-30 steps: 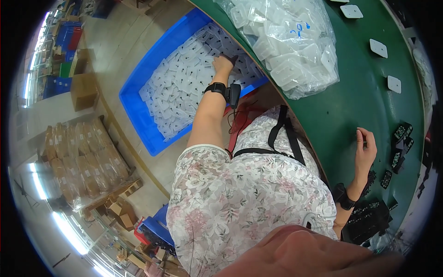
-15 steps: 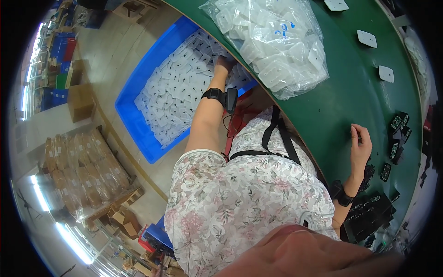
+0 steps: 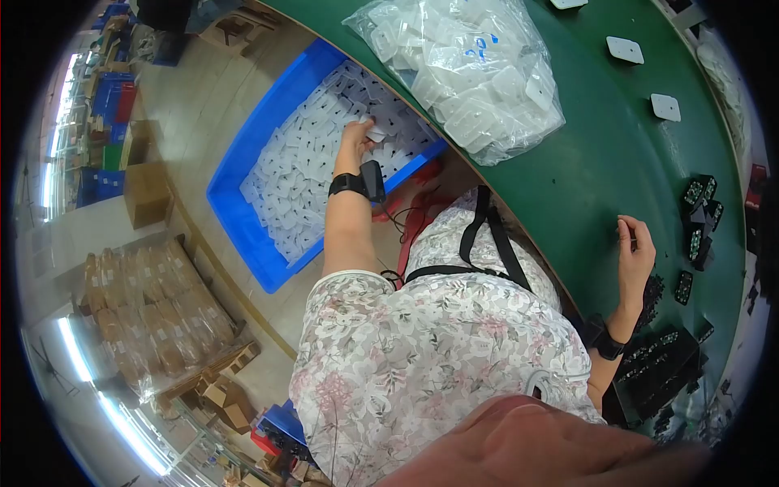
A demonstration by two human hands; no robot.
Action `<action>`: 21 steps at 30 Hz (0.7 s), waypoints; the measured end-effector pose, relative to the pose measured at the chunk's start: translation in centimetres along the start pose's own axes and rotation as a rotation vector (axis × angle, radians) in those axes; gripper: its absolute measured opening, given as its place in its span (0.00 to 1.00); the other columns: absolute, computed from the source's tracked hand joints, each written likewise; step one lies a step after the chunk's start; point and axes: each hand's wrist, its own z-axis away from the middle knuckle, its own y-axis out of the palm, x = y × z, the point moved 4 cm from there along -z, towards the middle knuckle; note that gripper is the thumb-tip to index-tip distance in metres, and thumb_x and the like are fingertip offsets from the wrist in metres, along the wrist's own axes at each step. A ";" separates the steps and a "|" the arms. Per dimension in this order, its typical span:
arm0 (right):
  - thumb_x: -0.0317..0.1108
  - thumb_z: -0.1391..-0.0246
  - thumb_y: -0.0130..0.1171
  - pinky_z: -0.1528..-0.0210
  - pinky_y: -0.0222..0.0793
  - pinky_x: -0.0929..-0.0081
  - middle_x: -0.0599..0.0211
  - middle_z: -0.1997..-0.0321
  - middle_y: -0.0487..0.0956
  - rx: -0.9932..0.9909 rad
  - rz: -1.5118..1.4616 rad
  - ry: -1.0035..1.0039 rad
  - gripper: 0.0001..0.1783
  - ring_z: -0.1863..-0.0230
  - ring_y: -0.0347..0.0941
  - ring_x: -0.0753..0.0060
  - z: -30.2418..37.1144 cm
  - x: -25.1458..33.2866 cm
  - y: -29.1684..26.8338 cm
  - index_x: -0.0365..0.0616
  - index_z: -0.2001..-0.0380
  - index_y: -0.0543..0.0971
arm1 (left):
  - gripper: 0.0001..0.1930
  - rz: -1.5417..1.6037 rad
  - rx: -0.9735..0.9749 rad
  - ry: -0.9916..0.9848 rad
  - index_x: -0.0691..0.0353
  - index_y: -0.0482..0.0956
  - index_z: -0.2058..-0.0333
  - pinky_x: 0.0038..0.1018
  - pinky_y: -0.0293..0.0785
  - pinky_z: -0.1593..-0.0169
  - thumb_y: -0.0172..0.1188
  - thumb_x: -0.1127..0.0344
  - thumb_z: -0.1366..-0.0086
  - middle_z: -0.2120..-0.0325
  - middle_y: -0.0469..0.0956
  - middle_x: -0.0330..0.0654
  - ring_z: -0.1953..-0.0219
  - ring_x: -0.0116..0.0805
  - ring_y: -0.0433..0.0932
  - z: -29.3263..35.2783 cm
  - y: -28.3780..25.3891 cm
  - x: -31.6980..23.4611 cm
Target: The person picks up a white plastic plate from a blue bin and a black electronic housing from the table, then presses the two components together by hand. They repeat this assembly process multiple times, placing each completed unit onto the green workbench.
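My left hand (image 3: pixel 355 136) is over the blue bin (image 3: pixel 235 235), which is heaped with small white plastic plates (image 3: pixel 300 170), many showing a dark mark. A white plate (image 3: pixel 376 135) shows at its curled fingers, and the hand appears closed on it. On the right, my right hand (image 3: pixel 636 243) rests at the green table (image 3: pixel 560 203), fingers bent and thumb drawn in against them. Whatever is in that pinch, if anything, is too small to make out. Beyond the bin, a clear bag (image 3: pixel 479 81) full of similar white plates lies on the table.
Single white plates (image 3: pixel 625 50) lie spaced along the table's far side. Black parts with light dots (image 3: pixel 694 243) and a black box (image 3: pixel 661 377) sit at the right. Wrapped brown packages (image 3: pixel 154 300) stand on a pallet at left, near a cardboard box (image 3: pixel 148 195).
My left hand has come up out of the heap and shifted left, now with a white plate at its fingers. My right hand stays in place. The view has shifted slightly.
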 end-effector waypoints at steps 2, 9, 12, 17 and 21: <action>0.30 0.42 0.56 0.69 0.64 0.80 0.67 0.71 0.75 0.007 -0.015 -0.006 0.06 0.73 0.68 0.75 0.1 -0.1 0.0 0.39 0.65 0.78 | 0.17 -0.056 0.044 0.006 0.63 0.68 0.56 0.34 0.76 0.72 0.62 0.64 0.40 0.65 0.78 0.46 0.72 0.39 0.80 0.5 -2.2 -0.6; 0.29 0.43 0.56 0.65 0.66 0.80 0.65 0.71 0.76 -0.070 -0.004 0.004 0.06 0.70 0.71 0.74 0.7 -1.6 -1.4 0.37 0.65 0.77 | 0.15 -0.109 0.175 0.747 0.61 0.72 0.57 0.27 0.74 0.56 0.62 0.60 0.38 0.62 0.77 0.42 0.57 0.30 0.77 10.4 -7.3 -6.7; 0.30 0.44 0.57 0.66 0.66 0.79 0.63 0.70 0.76 -0.102 -0.005 0.016 0.07 0.71 0.71 0.70 0.5 -3.1 -1.9 0.38 0.66 0.78 | 0.11 0.237 0.389 0.582 0.63 0.72 0.57 0.28 0.74 0.57 0.58 0.67 0.36 0.62 0.77 0.42 0.59 0.30 0.77 15.4 -2.0 -11.7; 0.32 0.45 0.57 0.69 0.65 0.79 0.66 0.70 0.77 -0.221 0.012 0.073 0.07 0.73 0.70 0.73 0.6 -3.8 -3.8 0.40 0.66 0.79 | 0.17 -0.133 0.626 0.683 0.66 0.70 0.52 0.24 0.73 0.58 0.59 0.74 0.39 0.63 0.78 0.41 0.64 0.27 0.77 26.7 11.9 -14.2; 0.33 0.45 0.58 0.70 0.64 0.79 0.69 0.70 0.77 -0.374 0.028 0.106 0.07 0.73 0.69 0.73 -1.0 -5.3 -5.9 0.42 0.65 0.79 | 0.16 -0.524 0.977 0.721 0.66 0.73 0.59 0.24 0.72 0.63 0.65 0.66 0.42 0.69 0.77 0.39 0.66 0.26 0.75 29.6 25.7 -11.8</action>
